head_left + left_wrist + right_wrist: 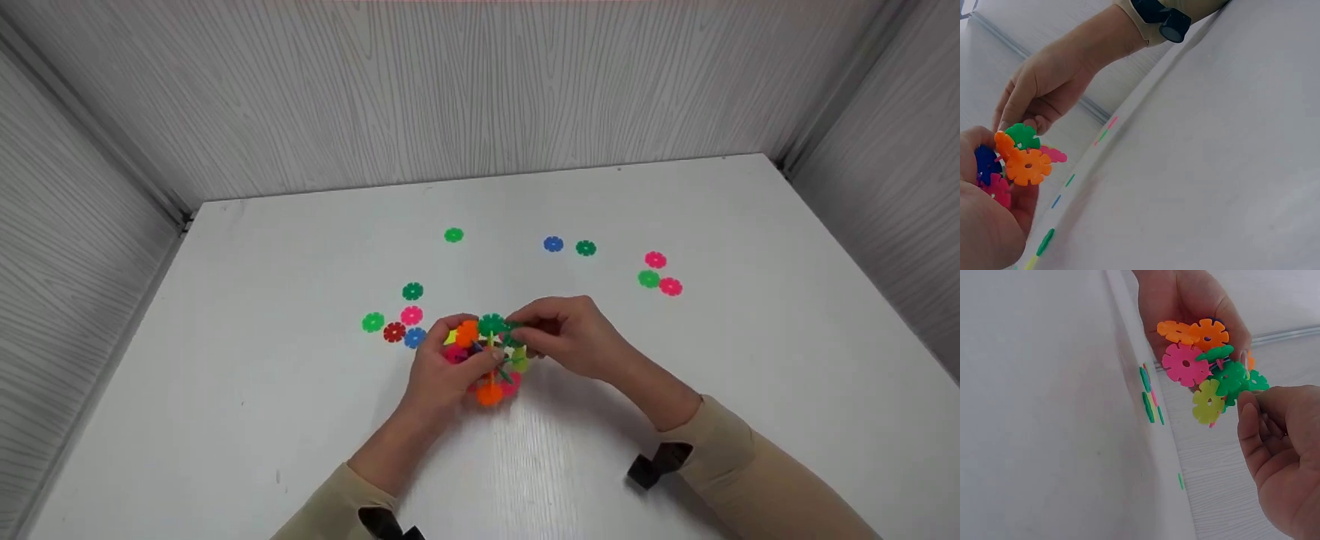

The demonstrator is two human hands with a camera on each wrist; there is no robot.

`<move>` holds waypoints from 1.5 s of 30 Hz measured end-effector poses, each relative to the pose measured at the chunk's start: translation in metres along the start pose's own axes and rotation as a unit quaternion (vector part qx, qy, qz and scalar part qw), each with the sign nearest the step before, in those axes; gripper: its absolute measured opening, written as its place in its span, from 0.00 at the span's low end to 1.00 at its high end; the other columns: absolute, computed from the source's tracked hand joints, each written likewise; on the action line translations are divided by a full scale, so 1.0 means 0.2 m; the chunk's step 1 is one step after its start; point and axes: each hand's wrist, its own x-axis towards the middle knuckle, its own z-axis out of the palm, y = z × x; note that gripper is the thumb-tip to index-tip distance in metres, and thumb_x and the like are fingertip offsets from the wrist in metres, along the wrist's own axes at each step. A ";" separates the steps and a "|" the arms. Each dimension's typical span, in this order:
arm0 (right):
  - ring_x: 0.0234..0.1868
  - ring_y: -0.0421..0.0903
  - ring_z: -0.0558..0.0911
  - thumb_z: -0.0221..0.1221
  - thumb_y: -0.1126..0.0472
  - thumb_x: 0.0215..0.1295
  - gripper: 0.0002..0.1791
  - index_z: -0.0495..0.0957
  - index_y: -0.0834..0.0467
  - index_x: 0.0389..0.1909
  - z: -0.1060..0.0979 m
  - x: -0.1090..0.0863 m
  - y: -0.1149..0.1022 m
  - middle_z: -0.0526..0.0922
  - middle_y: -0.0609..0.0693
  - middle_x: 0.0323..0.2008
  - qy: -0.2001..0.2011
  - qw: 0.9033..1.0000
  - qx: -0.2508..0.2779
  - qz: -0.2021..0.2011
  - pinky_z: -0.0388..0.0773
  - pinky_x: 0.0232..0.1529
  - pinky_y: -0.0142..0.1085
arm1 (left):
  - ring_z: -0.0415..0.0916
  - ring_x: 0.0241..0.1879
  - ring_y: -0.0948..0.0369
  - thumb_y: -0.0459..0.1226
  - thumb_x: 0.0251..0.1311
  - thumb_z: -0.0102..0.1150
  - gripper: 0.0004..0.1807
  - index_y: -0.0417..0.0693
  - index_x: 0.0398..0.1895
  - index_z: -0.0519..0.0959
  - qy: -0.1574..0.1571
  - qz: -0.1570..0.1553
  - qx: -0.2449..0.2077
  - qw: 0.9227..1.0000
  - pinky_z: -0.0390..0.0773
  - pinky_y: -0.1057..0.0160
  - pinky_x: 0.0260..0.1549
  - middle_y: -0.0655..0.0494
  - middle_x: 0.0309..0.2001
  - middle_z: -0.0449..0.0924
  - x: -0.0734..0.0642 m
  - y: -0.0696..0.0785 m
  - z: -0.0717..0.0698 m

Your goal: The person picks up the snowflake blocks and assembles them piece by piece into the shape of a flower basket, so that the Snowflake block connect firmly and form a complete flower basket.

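Left hand around multicoloured disc cluster

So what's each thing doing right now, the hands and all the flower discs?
Disc cluster: slotted together, held above the table
Left hand: curled, holding the cluster
Right hand: pinching a green disc
Green disc: at the cluster's edge, can't tell if joined
Left-side discs: loose, lying flat
Back discs: loose, flat, apart
Right-side discs: loose, flat, close together
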 end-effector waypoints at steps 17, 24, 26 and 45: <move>0.44 0.44 0.86 0.66 0.57 0.75 0.15 0.86 0.57 0.58 -0.55 -0.09 0.21 0.89 0.52 0.48 0.126 0.986 -0.080 0.071 0.83 0.41 0.29 | 0.78 0.63 0.53 0.43 0.62 0.77 0.36 0.56 0.72 0.71 0.014 -0.021 0.002 1.000 0.84 0.57 0.56 0.50 0.60 0.82 0.02 -0.04 -0.03; 0.57 0.45 0.79 0.66 0.51 0.75 0.22 0.83 0.54 0.65 -0.84 -0.24 0.41 0.85 0.51 0.59 0.164 0.955 -0.135 0.209 0.79 0.49 0.29 | 0.75 0.65 0.53 0.42 0.61 0.78 0.35 0.58 0.71 0.73 0.042 -0.035 -0.017 0.998 0.85 0.58 0.54 0.51 0.62 0.80 0.03 -0.04 -0.02; 0.59 0.48 0.77 0.66 0.50 0.75 0.24 0.81 0.54 0.66 -0.86 -0.27 0.45 0.83 0.53 0.61 0.156 0.951 -0.135 0.228 0.77 0.51 0.30 | 0.74 0.66 0.52 0.41 0.62 0.77 0.36 0.57 0.71 0.72 0.041 -0.036 -0.022 0.998 0.85 0.57 0.55 0.51 0.63 0.79 0.03 -0.04 -0.02; 0.53 0.53 0.73 0.69 0.56 0.72 0.23 0.78 0.55 0.64 -0.85 -0.33 0.51 0.77 0.56 0.52 0.121 0.949 -0.147 0.253 0.77 0.42 0.26 | 0.76 0.65 0.52 0.41 0.61 0.78 0.35 0.55 0.71 0.72 0.056 -0.025 -0.034 0.998 0.84 0.57 0.55 0.50 0.64 0.77 0.05 -0.05 -0.02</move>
